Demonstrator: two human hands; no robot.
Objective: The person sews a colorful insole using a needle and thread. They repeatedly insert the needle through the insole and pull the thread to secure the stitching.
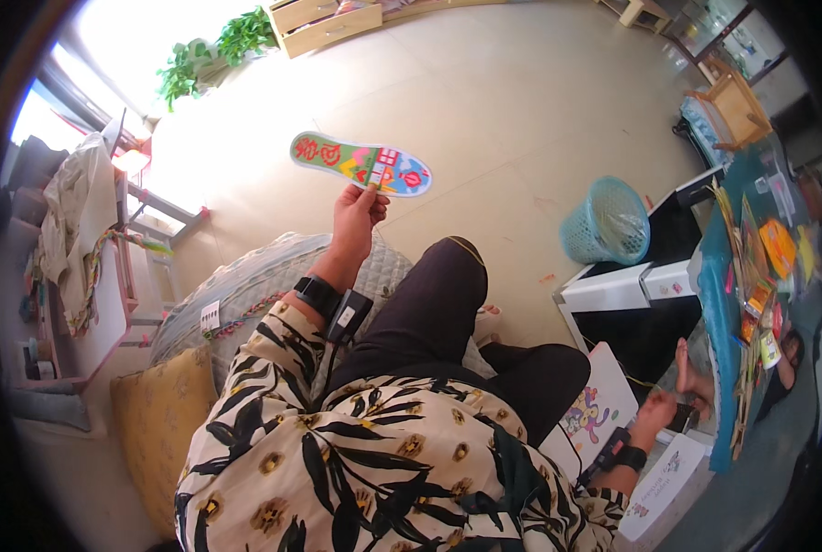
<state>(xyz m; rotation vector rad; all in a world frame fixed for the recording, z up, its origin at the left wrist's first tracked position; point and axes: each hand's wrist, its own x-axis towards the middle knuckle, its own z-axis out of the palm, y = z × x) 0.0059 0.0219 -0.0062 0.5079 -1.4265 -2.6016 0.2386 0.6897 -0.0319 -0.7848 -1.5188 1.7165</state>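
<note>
My left hand (362, 210) holds a cross-stitch insole (362, 164) by its lower edge, between thumb and fingers, out over the floor. The insole has a white rim, red characters on green at one end and a house design on blue at the other. Low on the right, my right hand (656, 412) has its fingers drawn together beside a white box lid (600, 407) with a cartoon print. A thin yellow thread (638, 381) runs towards its fingertips; whether they grip it or a needle is too small to tell.
A blue mesh wastebasket (604, 221) stands right of my knees. Beyond it, a table with a teal cover (721, 331) bears packets and dried stalks. Another person (787, 366) is at the far right. A quilted seat (245, 276) and yellow cushion (162, 428) lie on the left.
</note>
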